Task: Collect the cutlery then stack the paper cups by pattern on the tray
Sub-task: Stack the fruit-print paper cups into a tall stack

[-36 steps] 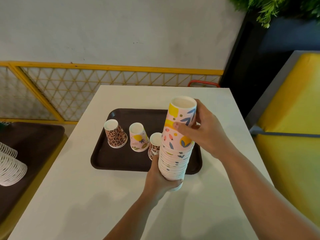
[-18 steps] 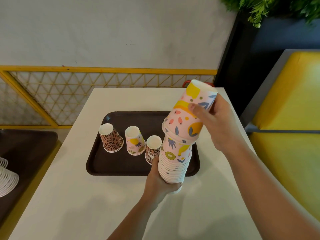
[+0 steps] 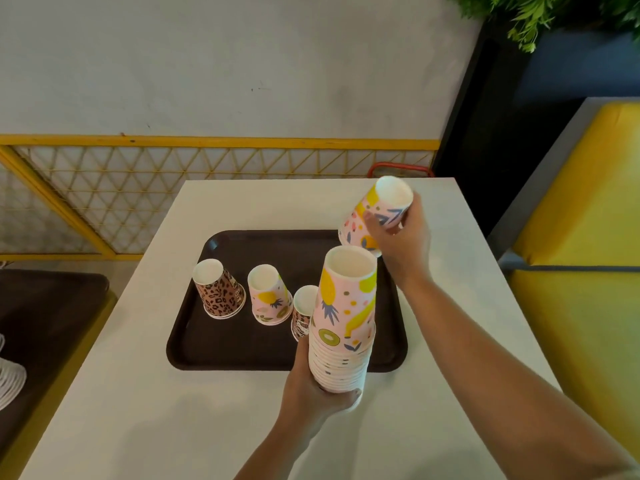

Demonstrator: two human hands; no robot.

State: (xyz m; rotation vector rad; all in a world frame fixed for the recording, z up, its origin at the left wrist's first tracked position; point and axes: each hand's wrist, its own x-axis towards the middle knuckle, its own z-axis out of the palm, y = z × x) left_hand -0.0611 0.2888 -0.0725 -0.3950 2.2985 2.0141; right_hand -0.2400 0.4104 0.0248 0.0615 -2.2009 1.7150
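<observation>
Left hand point(image 3: 313, 393) grips the base of a tall stack of fruit-print paper cups point(image 3: 343, 327), fingers curled round the lowest rims; the stack stands upside down, white bottom up, held over the tray's near edge w/ ribbed rolled rims bunched at the bottom. Right hand point(image 3: 403, 240) holds a single fruit-print cup point(image 3: 375, 214), fingers and thumb wrapped round its tapered wall; the cup is tilted, white bottom facing up-right, clear of the stack and above the tray's far right corner. Dark brown tray point(image 3: 242, 351), smooth plastic, rounded corners w/ raised lip, sits on a matte white rectangular table point(image 3: 138, 410). On the tray, three short inverted groups in a row: leopard-print cups point(image 3: 219, 291) at left, fruit-print cups point(image 3: 268, 296) in the middle, and another leopard-print group point(image 3: 302, 311) just beside and partly hidden behind the held stack. Yellow metal lattice railing point(image 3: 138, 188) runs behind the table against a pale rough wall. Yellow padded seat point(image 3: 588, 271) at right; green foliage point(image 3: 554, 12) top right.
</observation>
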